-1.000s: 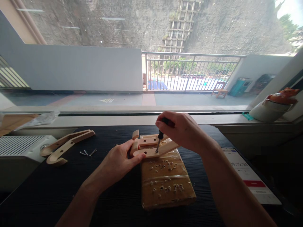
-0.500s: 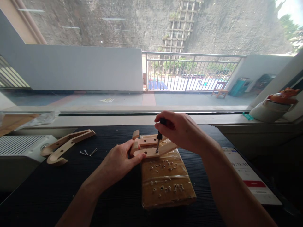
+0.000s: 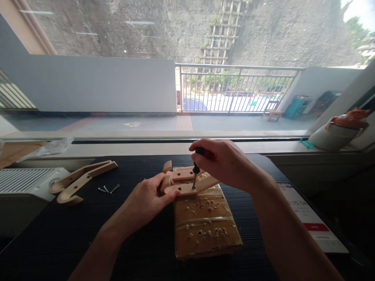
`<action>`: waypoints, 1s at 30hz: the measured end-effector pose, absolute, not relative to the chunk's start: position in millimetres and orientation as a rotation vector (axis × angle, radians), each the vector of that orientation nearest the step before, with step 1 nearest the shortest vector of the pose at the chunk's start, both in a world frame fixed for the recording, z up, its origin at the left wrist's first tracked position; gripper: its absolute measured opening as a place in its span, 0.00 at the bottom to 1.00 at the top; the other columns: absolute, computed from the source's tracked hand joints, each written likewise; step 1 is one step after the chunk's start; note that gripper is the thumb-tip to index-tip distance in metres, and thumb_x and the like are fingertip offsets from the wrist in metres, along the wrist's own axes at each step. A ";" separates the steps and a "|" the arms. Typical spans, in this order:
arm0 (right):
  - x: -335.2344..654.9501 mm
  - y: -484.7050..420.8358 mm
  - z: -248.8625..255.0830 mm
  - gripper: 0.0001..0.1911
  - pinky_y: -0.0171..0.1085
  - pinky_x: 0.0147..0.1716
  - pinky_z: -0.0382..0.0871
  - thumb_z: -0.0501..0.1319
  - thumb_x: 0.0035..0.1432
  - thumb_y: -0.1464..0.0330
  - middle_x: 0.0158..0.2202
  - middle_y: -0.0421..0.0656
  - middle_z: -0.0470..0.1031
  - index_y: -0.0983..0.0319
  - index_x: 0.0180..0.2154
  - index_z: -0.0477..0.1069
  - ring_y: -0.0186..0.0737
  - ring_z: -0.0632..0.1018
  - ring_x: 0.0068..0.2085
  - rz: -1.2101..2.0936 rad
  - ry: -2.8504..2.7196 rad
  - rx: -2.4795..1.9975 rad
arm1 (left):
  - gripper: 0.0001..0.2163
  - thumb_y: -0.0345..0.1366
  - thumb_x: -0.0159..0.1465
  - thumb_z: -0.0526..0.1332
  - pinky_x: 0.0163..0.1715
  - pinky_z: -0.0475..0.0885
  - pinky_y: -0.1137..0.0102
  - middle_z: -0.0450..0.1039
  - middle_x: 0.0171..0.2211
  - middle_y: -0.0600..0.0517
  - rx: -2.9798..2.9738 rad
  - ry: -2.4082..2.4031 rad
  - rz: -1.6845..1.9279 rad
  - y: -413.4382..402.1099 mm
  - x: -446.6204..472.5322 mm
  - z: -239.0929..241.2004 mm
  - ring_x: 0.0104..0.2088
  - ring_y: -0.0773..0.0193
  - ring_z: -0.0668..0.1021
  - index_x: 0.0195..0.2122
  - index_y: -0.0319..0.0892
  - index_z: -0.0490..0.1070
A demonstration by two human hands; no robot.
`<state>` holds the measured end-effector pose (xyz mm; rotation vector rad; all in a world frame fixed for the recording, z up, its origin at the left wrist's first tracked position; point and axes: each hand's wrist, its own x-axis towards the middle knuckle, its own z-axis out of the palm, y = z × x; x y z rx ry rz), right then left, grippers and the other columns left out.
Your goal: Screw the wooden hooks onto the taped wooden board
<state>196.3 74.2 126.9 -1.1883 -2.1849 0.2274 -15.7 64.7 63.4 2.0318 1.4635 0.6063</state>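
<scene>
My right hand [image 3: 225, 162] is closed round the dark handle of a screwdriver [image 3: 195, 171], whose tip stands in a hole of a wooden hook piece [image 3: 187, 187]. My left hand [image 3: 146, 201] grips the curved left end of that piece and holds it down. A second wooden hook [image 3: 183, 173] lies just behind it. Both pieces rest on the far end of a brown tape-wrapped block [image 3: 205, 224] pitted with many small holes, lying on the black table [image 3: 58, 238].
Two more wooden hooks [image 3: 79, 181] lie at the left of the table, with three loose screws [image 3: 109, 189] beside them. A white appliance [image 3: 23, 183] stands at the far left. A phone [image 3: 312, 220] with a lit timer lies at the right. A window sill runs behind.
My right hand has turned slightly on the screwdriver handle, fingers shifting left. The left hand and the wooden pieces have stayed put.
</scene>
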 end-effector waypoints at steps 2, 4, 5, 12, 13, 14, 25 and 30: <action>193.1 71.0 127.5 0.13 0.31 0.24 0.53 0.53 0.58 0.67 0.23 0.36 0.67 0.60 0.43 0.71 0.27 0.63 0.23 0.295 -2.210 -1.108 | 0.14 0.48 0.57 0.57 0.33 0.67 0.71 0.77 0.33 0.54 2.028 1.461 0.612 64.5 -15.2 63.9 0.35 0.57 0.77 0.37 0.44 0.70; 191.5 70.3 127.2 0.14 0.31 0.24 0.54 0.53 0.58 0.68 0.22 0.36 0.66 0.60 0.44 0.71 0.27 0.62 0.23 0.332 -2.203 -1.082 | 0.14 0.48 0.57 0.57 0.33 0.67 0.71 0.77 0.33 0.53 2.028 1.460 0.612 64.5 -15.0 64.1 0.35 0.57 0.77 0.37 0.44 0.69; 191.8 71.2 126.8 0.13 0.31 0.24 0.54 0.53 0.58 0.67 0.22 0.36 0.65 0.61 0.43 0.71 0.27 0.62 0.23 0.343 -2.191 -1.087 | 0.14 0.48 0.57 0.57 0.33 0.67 0.71 0.77 0.33 0.53 2.031 1.462 0.610 64.7 -15.1 63.9 0.34 0.57 0.77 0.37 0.44 0.69; 200.9 80.5 125.2 0.13 0.31 0.22 0.53 0.55 0.57 0.61 0.22 0.37 0.65 0.63 0.36 0.72 0.29 0.63 0.23 0.310 -2.118 -1.201 | 0.13 0.48 0.57 0.57 0.32 0.67 0.72 0.77 0.34 0.55 2.034 1.452 0.603 64.4 -17.2 62.2 0.34 0.58 0.77 0.37 0.45 0.69; 200.5 79.6 125.5 0.13 0.31 0.23 0.53 0.55 0.57 0.62 0.22 0.38 0.66 0.62 0.37 0.72 0.29 0.64 0.24 0.298 -2.128 -1.198 | 0.13 0.48 0.57 0.57 0.31 0.67 0.72 0.77 0.34 0.55 2.032 1.453 0.605 64.3 -17.2 62.3 0.34 0.58 0.77 0.37 0.45 0.69; 199.4 78.2 125.8 0.12 0.32 0.23 0.54 0.55 0.57 0.63 0.23 0.37 0.66 0.61 0.37 0.72 0.30 0.64 0.24 0.285 -2.136 -1.190 | 0.13 0.48 0.57 0.57 0.31 0.67 0.72 0.77 0.34 0.55 2.031 1.455 0.603 64.2 -17.2 62.4 0.34 0.58 0.77 0.37 0.45 0.69; 200.7 80.5 124.4 0.11 0.31 0.22 0.54 0.56 0.55 0.61 0.22 0.37 0.67 0.62 0.32 0.70 0.29 0.64 0.23 0.242 -2.112 -1.258 | 0.15 0.49 0.56 0.57 0.33 0.67 0.72 0.77 0.34 0.54 2.034 1.473 0.608 64.6 -15.8 63.9 0.35 0.58 0.77 0.37 0.45 0.69; 201.1 79.3 125.4 0.09 0.31 0.23 0.53 0.56 0.56 0.64 0.22 0.37 0.66 0.61 0.35 0.71 0.28 0.63 0.23 0.224 -2.137 -1.234 | 0.15 0.49 0.57 0.57 0.33 0.67 0.71 0.77 0.37 0.53 2.041 1.465 0.594 65.3 -16.1 63.2 0.37 0.57 0.77 0.38 0.45 0.69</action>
